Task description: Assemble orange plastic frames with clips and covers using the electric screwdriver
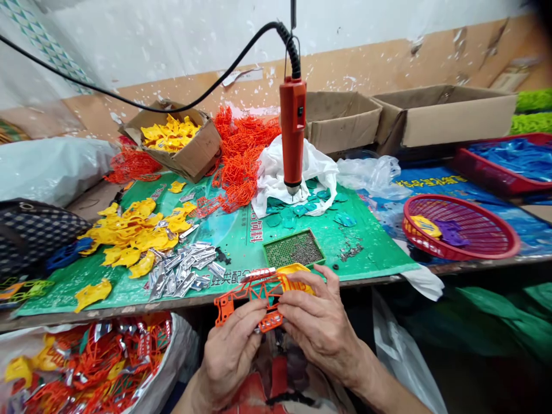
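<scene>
Between my two hands, just off the table's front edge, is an orange plastic lattice frame (250,290) with a yellow plastic part (297,273) at its right end. My left hand (235,345) pinches the frame's lower left side. The fingers of my right hand (317,322) close round the right end, where yellow meets orange. A green tray of small screws (295,248) lies just beyond my hands. Above it hangs a red electric screwdriver (293,132), its bit pointing down, touched by neither hand. Left of my hands is a heap of silver metallic pieces (185,270).
Yellow parts (133,233) spread over the table's left. Behind lie orange frames (241,155) and a cardboard box (198,149) of yellow parts. A red basket (466,224) stands right. Below the edge, lower left, a white sack (183,339) holds mixed pieces.
</scene>
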Demonstrator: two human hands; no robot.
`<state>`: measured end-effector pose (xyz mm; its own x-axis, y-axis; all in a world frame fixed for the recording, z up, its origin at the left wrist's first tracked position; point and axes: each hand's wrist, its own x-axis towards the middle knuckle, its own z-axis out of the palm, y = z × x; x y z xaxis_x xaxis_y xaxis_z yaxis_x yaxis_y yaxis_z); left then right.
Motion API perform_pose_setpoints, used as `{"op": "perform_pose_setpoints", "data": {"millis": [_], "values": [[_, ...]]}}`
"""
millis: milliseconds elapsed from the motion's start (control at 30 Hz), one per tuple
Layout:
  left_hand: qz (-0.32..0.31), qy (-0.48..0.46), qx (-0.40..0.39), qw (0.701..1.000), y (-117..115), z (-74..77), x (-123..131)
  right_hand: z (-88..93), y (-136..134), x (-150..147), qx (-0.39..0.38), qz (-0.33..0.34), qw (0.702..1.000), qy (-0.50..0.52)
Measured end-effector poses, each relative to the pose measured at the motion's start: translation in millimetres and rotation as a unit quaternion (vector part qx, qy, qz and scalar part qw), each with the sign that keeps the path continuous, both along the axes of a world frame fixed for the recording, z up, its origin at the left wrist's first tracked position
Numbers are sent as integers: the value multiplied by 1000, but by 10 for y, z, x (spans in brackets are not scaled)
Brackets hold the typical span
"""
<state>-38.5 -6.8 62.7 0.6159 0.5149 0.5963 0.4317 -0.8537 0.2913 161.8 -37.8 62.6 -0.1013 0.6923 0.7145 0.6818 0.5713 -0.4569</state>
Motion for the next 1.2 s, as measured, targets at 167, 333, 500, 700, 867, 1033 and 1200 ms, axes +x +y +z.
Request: {"op": "perform_pose_setpoints", "data": {"millis": [167, 333, 500, 700, 867, 1033, 1200], "values": [[29, -51, 14, 998, -14, -50, 42, -35, 5, 1, 15, 5, 1000, 6], [56, -83, 12, 995, -59, -73, 63, -68, 37, -11, 20, 6, 1000, 20], [55, -104, -8, 993, -52, -83, 46, -89, 58, -32, 33, 1, 999, 14], [42, -128, -39, 990, -23, -65, 57, -124, 74, -39, 42, 1, 999, 2], [49, -130, -45, 989, -22, -44, 68, -153, 96, -47, 56, -2, 998, -7], [62, -113, -42, 991, -12, -7, 63, -153, 88, -51, 52, -9, 999, -13], [62, -115, -43, 991, -18, 4, 71, -129, 64, -63, 46, -14, 999, -13]]}}
